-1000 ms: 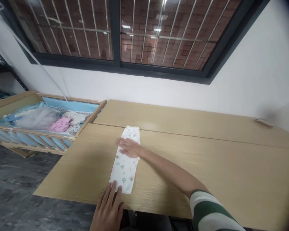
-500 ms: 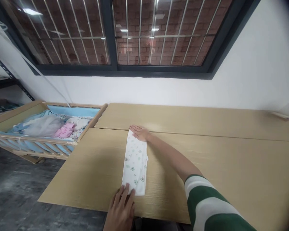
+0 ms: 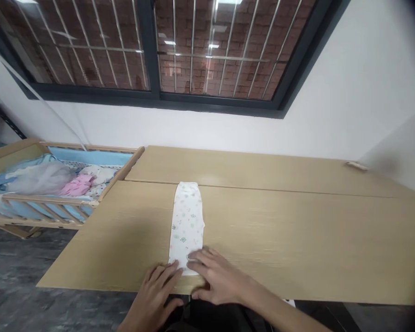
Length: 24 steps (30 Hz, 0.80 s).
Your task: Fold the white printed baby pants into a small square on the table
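A pair of small white baby pants (image 3: 187, 214) with a pale green print lies folded lengthwise in a narrow strip on the wooden tabletop (image 3: 280, 235). The fingertips of my left hand (image 3: 155, 290) rest at its near left corner, fingers spread and thumb apart. On the near right part of the cloth lies my right hand (image 3: 221, 276), its fingers stretched across the lower end. Neither hand grips the fabric, and the lower end is partly covered by the fingers.
Left of the table stands a wooden crib (image 3: 64, 200) with blue lining, a pink cloth (image 3: 78, 185) and white netting (image 3: 41, 179) inside. A barred window (image 3: 152, 55) is above the table. A small piece (image 3: 357, 165) lies at the far right.
My right hand has come back from the far end of the pants to the near end, beside my left hand. The view has shifted slightly right.
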{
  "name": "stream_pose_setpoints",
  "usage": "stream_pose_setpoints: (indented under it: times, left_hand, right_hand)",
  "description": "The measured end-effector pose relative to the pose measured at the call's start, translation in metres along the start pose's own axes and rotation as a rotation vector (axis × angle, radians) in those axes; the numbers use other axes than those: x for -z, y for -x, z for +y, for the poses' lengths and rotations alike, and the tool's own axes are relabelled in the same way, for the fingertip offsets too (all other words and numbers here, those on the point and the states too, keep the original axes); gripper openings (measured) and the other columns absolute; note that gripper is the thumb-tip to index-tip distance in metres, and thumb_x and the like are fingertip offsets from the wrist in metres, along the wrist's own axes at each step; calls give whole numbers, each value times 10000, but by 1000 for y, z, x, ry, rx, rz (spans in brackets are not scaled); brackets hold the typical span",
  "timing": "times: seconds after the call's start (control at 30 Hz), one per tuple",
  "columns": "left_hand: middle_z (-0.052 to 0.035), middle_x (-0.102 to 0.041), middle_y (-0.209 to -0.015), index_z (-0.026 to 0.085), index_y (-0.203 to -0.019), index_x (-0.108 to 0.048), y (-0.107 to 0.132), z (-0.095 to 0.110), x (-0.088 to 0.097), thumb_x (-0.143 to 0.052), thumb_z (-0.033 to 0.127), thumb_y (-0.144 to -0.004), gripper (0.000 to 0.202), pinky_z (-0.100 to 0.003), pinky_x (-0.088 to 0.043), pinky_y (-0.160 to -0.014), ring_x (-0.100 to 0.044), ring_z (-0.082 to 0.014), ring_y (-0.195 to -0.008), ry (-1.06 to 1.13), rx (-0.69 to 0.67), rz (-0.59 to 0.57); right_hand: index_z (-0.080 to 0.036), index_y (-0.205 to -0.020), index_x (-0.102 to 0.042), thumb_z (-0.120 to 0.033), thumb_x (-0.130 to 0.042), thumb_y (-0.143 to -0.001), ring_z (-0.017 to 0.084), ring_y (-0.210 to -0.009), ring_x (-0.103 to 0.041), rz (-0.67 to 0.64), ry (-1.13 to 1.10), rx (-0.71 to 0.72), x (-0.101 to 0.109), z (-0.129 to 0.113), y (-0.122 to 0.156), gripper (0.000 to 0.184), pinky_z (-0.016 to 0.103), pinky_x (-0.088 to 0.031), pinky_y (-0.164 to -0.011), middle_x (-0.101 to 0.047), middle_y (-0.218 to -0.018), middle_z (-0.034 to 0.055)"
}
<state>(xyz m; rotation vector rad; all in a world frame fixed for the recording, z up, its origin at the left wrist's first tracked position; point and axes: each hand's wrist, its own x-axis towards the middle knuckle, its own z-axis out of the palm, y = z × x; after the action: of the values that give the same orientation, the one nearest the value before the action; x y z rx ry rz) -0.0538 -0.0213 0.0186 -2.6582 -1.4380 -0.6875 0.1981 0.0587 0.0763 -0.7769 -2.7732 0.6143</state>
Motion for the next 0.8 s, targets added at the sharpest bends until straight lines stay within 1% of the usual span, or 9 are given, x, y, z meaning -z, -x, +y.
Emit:
stream_pose_setpoints:
  times: [0.1,0.17,0.23,0.33,0.43,0.5,0.6,0.7,0.8]
  left_hand:
    - [-42,-693,-1281,260,-1311,-613,7,4,1,-501,73,-929,440,-382,-538,-969,-658,-205,-1033,49,-66,13]
    - [-36,-718,-1215,257,-1272,-633,10,8,4,-444,12,-918,471,-333,-560,-918,-666,-179,-963,126,-103,5]
    - [-35,-731,-1162,260,-1262,-636,10,12,10,-422,15,-936,461,-284,-569,-889,-668,-164,-950,243,-93,-41]
    - [-33,-720,-1152,281,-1275,-629,1,14,22,-418,83,-989,407,-256,-554,-941,-667,-152,-1039,430,9,-99]
    - [-35,-706,-1103,293,-1256,-654,-27,4,35,-452,178,-1022,330,-236,-556,-900,-674,-145,-1032,530,94,-1]
    - [-37,-706,-1064,282,-1240,-671,-57,-11,44,-496,246,-1023,281,-244,-555,-866,-676,-147,-979,536,152,118]
    - [-55,-717,-1052,237,-1186,-694,-113,-43,50,-539,344,-1005,261,-310,-546,-887,-659,-172,-926,487,236,237]
    - [-68,-718,-1076,203,-1096,-713,-168,-78,43,-528,353,-993,259,-338,-533,-918,-651,-194,-959,428,321,200]
    - [-84,-710,-1101,164,-1105,-700,-209,-106,22,-508,283,-986,255,-315,-531,-898,-657,-185,-947,391,389,118]
  right_hand:
    - [-239,-1399,-577,-348,-633,-957,288,-1270,-558,56,69,-34,-24,-16,29,459,465,-400,-1144,-614,-1397,115]
    - [-258,-1395,-574,-204,-545,-979,274,-1246,-578,86,96,-45,-34,-24,39,421,475,-414,-1137,-633,-1377,106]
    - [-291,-1382,-580,-144,-492,-977,264,-1229,-590,105,76,-69,-35,-33,45,440,480,-427,-1130,-665,-1327,85]
    - [-339,-1348,-597,-156,-471,-985,231,-1192,-612,109,-77,-138,-12,-43,45,426,409,-490,-1082,-690,-1236,51]
    - [-339,-1310,-619,-208,-469,-1005,220,-1133,-632,141,-247,-188,26,-38,31,365,362,-554,-983,-636,-1230,67]
    - [-318,-1302,-631,-231,-460,-1019,222,-1095,-636,204,-300,-186,50,-22,10,342,373,-558,-952,-601,-1217,79]
    - [-272,-1309,-638,-250,-501,-1006,221,-1030,-633,355,-309,-194,73,21,-33,333,388,-540,-926,-607,-1148,81]
    - [-208,-1232,-650,-239,-615,-923,197,-925,-629,531,-336,-284,78,76,-81,313,352,-526,-871,-659,-1052,64]
    - [-170,-1134,-643,-205,-636,-872,159,-812,-619,570,-380,-425,69,125,-119,265,290,-517,-783,-673,-929,31]
